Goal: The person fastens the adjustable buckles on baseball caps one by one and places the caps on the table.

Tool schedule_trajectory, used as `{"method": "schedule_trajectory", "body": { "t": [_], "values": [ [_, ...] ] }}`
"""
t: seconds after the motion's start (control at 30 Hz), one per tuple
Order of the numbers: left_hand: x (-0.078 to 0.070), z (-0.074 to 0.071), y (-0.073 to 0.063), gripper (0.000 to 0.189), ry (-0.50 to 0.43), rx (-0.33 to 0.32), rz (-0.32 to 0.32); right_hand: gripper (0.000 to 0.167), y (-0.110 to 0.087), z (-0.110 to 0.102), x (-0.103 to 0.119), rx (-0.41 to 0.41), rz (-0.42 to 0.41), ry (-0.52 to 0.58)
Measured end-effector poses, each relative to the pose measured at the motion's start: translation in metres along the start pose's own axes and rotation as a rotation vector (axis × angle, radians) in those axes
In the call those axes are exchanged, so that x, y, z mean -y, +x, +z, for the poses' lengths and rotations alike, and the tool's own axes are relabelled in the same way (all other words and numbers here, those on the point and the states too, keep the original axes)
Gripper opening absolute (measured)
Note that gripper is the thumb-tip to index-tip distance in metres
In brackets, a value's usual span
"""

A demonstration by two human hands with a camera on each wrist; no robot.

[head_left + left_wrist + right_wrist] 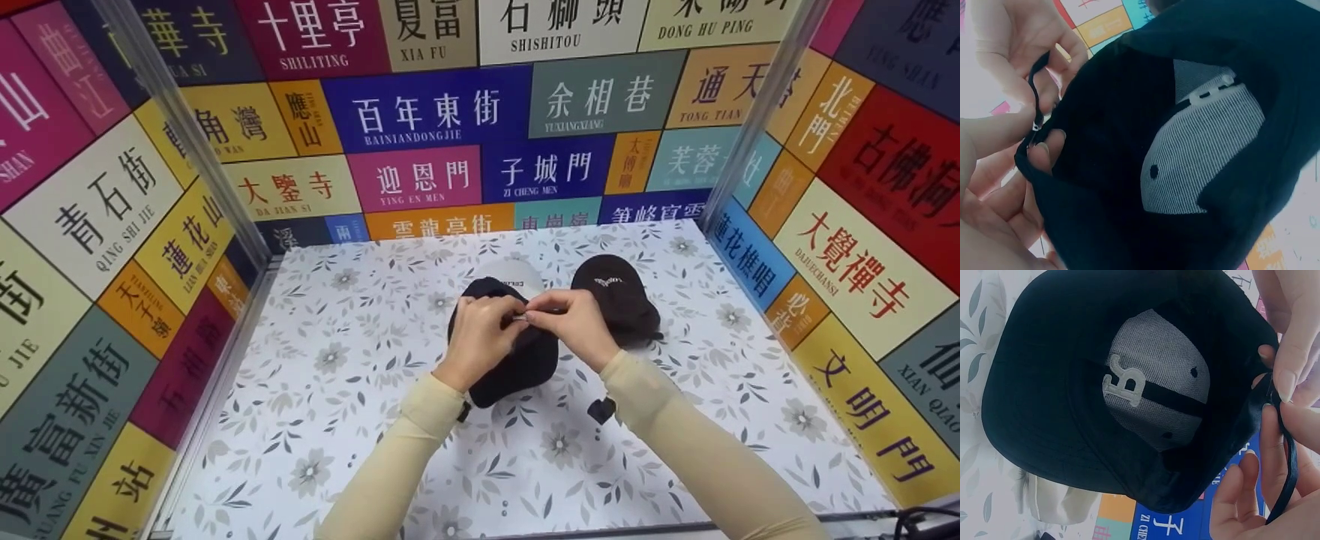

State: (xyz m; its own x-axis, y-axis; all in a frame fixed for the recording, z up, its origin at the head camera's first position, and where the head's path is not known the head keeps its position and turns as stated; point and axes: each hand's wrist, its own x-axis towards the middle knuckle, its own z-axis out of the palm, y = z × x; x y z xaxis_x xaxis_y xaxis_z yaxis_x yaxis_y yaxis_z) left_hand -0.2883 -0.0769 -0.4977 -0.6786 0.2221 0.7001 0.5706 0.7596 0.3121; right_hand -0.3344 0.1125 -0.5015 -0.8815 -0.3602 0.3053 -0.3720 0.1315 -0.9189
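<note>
A black baseball cap [517, 371] hangs in front of me, its hollow inside with pale mesh panels facing the left wrist camera [1202, 140]. Pale embroidery [1126, 387] shows against the mesh. My left hand [484, 334] pinches the back band beside a small metal buckle [1036, 128]. Thumb and fingertips of my right hand [574, 322] pinch the thin black strap [1287, 478] right at that buckle. The strap's loose tail runs past the right hand's fingers. Both hands' fingertips meet at the closure.
Behind the held cap, a white cap [517, 274] with dark lettering lies on the table. A dark brown cap [609, 289] with light script lies to its right. The table [330, 420] has a floral cover, and panels with Chinese characters [427, 112] wall three sides.
</note>
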Motion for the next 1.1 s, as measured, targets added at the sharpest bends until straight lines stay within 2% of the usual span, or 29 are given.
{"method": "schedule_trajectory", "body": {
  "t": [0.23, 0.43, 0.57, 0.73, 0.83, 0.97, 1.1],
  "values": [
    [0.0002, 0.0005, -0.0015, 0.016, -0.001, -0.049, 0.015, 0.013, -0.0024, 0.0009, -0.0025, 0.013, 0.011, 0.004],
    [-0.0013, 0.0005, -0.0008, 0.020, 0.035, -0.080, 0.037, 0.015, -0.0021, 0.0009, -0.0032, 0.005, 0.000, 0.001],
    [-0.0029, 0.0002, -0.0019, 0.020, 0.047, -0.063, 0.036, 0.017, -0.0037, 0.0008, -0.0044, 0.003, 0.006, 0.005],
    [-0.0044, -0.0003, -0.0039, 0.022, 0.018, -0.011, 0.032, 0.019, -0.0061, 0.0007, -0.0063, 0.004, 0.006, 0.019],
    [-0.0053, -0.0014, -0.0042, 0.027, 0.000, 0.019, 0.046, 0.030, -0.0068, -0.0003, -0.0077, -0.020, 0.000, -0.035],
    [-0.0065, -0.0025, -0.0031, 0.031, 0.001, 0.049, 0.083, 0.057, -0.0063, -0.0026, -0.0090, -0.033, 0.013, -0.141],
    [-0.0070, -0.0021, -0.0028, 0.030, 0.003, 0.058, 0.106, 0.073, -0.0060, -0.0044, -0.0038, 0.077, 0.117, -0.087]
  ]
}}
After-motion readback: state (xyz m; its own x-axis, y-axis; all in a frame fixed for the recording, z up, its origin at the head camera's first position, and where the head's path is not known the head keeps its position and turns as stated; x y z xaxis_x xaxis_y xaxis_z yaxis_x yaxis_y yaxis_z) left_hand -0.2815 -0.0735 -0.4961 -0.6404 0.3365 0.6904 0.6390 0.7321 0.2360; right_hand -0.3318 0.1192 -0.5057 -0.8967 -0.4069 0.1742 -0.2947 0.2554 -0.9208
